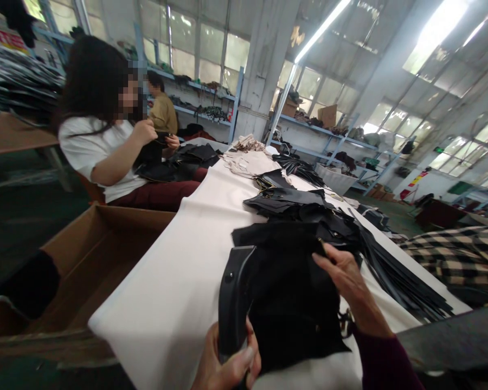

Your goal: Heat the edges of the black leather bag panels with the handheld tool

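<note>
My left hand (226, 368) grips the bottom end of a black leather strap piece (232, 295) with a rivet near its top, held upright at the near edge of the table. My right hand (347, 284) rests with fingers spread on a black fabric piece (293, 309) that lies on the white table top (179, 281). The thumb and fingers press the fabric's upper right part. More black cut pieces (293, 203) are piled just beyond it.
An open cardboard box (106, 244) stands on the floor at the left. A seated person in a white shirt (89, 149) handles black pieces; another person sits behind. A fan of black strips (398, 279) lies to the right, next to checked cloth (455, 254). Shelves line the back.
</note>
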Demonstrator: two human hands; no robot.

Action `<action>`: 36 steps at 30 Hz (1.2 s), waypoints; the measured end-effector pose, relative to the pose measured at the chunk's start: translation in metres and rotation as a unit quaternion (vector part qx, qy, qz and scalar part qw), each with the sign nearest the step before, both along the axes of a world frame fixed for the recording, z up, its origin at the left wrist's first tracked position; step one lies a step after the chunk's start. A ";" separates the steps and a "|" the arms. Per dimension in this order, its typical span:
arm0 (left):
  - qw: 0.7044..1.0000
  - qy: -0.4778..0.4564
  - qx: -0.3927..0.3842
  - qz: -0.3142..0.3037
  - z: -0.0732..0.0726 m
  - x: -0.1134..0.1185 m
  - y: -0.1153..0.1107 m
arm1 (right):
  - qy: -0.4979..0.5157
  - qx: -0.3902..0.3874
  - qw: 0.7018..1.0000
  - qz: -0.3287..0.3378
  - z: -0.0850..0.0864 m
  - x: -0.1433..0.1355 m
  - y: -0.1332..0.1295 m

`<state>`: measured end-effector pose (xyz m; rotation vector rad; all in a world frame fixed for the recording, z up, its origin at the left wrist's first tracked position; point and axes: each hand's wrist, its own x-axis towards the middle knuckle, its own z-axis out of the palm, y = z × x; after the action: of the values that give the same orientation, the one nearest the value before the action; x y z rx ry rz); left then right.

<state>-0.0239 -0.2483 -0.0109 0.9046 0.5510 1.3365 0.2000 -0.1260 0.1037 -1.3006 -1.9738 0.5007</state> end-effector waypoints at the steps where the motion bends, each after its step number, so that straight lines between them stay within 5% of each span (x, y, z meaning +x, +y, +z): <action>1: 1.000 -0.014 -0.015 0.000 0.001 0.000 -0.002 | -0.008 0.068 0.997 -0.038 0.015 -0.001 0.001; 3: 0.998 -0.044 -0.047 0.001 0.002 0.001 -0.006 | -0.037 0.232 0.966 -0.103 0.047 -0.009 -0.001; 5: 0.996 -0.051 -0.066 0.014 0.004 0.002 -0.011 | -0.083 0.397 0.903 -0.139 0.070 -0.024 -0.003; 7: 0.996 -0.039 -0.069 0.045 0.006 0.001 -0.016 | -0.159 0.501 0.842 -0.121 0.072 -0.044 -0.003; 9: 0.994 -0.037 -0.069 0.081 0.006 -0.002 -0.021 | -0.255 0.523 0.812 -0.051 0.051 -0.061 -0.002; 12: 0.991 -0.037 -0.066 0.112 0.000 -0.011 -0.027 | -0.367 0.424 0.824 0.083 -0.014 -0.077 -0.004; 15: 0.990 -0.029 -0.070 0.117 -0.010 -0.020 -0.027 | -0.365 0.281 0.876 0.144 -0.086 -0.072 -0.018; 18: 0.988 -0.040 -0.077 0.128 -0.020 -0.026 -0.023 | -0.247 0.189 0.945 0.095 -0.134 -0.051 -0.039; 21: 0.987 -0.050 -0.089 0.123 -0.025 -0.025 -0.017 | -0.047 0.009 0.998 -0.030 -0.147 -0.034 -0.059; 23: 0.989 -0.054 -0.090 0.108 -0.026 -0.023 -0.014 | 0.129 -0.173 0.973 -0.081 -0.144 -0.032 -0.065; 26: 0.992 -0.056 -0.086 0.077 -0.029 -0.019 -0.011 | 0.365 -0.330 0.865 -0.095 -0.137 -0.043 -0.064; 29: 0.994 -0.050 -0.084 0.058 -0.033 -0.018 -0.009 | 0.488 -0.319 0.809 -0.076 -0.135 -0.057 -0.053; 36: 0.995 -0.015 -0.100 0.016 -0.029 -0.017 -0.001 | 0.611 -0.236 0.750 -0.092 -0.144 -0.059 -0.028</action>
<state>-0.0408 -0.2495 -0.0403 0.7139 0.6664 1.2969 0.1411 -0.1543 -0.0400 -0.9454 -0.6030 1.3746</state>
